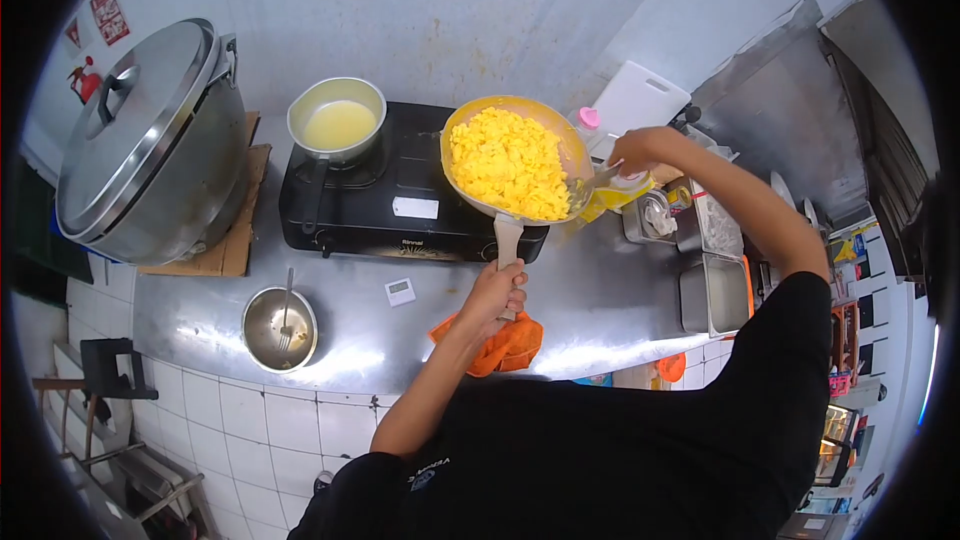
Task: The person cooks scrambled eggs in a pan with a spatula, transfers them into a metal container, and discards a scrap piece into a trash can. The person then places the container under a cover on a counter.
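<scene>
left hand grips the round yellow pan's beige handle; right hand grips a grey utensil (beside yellow scrambled egg).

Shot from the head, super wide, tipped forward and down over the bare left hand on a straight beige pan handle, pretty close, reaching past the grip to the bluish-white wall.

Left hand curls closed; right apparently pinches.
</scene>
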`<action>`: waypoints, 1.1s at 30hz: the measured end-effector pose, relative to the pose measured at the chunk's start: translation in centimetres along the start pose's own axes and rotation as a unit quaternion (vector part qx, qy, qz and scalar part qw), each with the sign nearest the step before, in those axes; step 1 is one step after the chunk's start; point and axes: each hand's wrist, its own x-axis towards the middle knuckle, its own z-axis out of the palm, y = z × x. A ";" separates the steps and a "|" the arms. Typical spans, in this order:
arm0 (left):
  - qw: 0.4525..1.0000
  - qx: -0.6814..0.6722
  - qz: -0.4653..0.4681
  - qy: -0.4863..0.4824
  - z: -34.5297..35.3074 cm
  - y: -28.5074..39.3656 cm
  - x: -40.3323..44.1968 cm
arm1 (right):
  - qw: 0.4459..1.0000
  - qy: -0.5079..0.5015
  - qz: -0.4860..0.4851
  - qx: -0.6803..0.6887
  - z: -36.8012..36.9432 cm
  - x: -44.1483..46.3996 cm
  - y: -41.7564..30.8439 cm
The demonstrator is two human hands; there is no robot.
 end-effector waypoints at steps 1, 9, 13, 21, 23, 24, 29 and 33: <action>1.000 0.010 -0.006 0.000 0.1 0.2 -0.1 | 0.997 0.048 -0.011 -0.055 0.0 -0.3 0.4; 1.000 -0.006 -0.014 0.006 0.0 0.3 -0.2 | 0.997 0.028 -0.055 0.044 -0.4 -2.9 -5.7; 1.000 0.016 -0.014 -0.006 0.1 0.5 0.0 | 0.979 0.110 -0.092 0.144 1.5 0.3 -7.8; 1.000 -0.013 0.001 0.006 -0.1 -0.3 -0.1 | 0.882 0.007 0.000 0.471 1.6 3.8 -9.0; 1.000 -0.016 0.005 0.004 -0.1 -0.3 -0.1 | 0.841 -0.006 0.002 0.541 2.5 4.3 -8.0; 1.000 -0.018 0.005 0.004 -0.2 -0.4 0.0 | 0.818 -0.014 0.003 0.574 3.1 4.3 -7.5; 0.999 -0.033 0.009 0.006 -0.2 -0.4 0.0 | 0.760 -0.037 0.007 0.648 5.4 4.2 -4.8; 0.999 -0.048 0.010 -0.001 -0.4 -0.8 0.2 | 0.711 -0.030 0.044 0.701 7.1 3.3 -3.5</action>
